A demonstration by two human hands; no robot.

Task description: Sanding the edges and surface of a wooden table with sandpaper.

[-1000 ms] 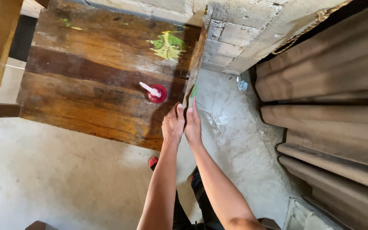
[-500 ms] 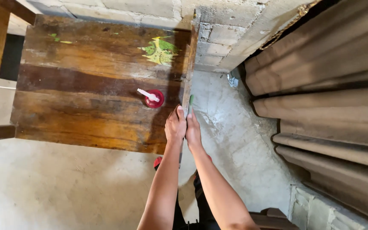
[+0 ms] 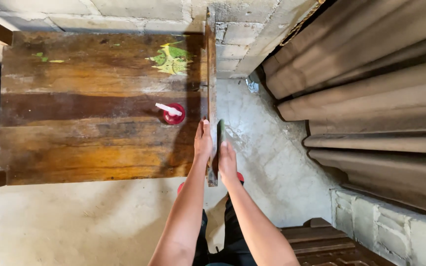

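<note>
A thin green-tipped tool, probably a brush or scraper, lies pressed against the outer face of the raised side rail that runs along the right edge of a worn wooden surface. The right hand holds it with fingers curled flat over the handle, while the left hand rests open on the inner side of the same rail, fingers straight and gripping nothing. The work in hand appears to be treating that rail's near stretch; any further stroke would call for steady pressure along the narrow board. The planks are dark, glossy in patches and scuffed pale elsewhere, with a yellow-green paint splash near the far right corner. A red round lid carrying a short white stick sits near the right edge. Below lies rough concrete floor.
</note>
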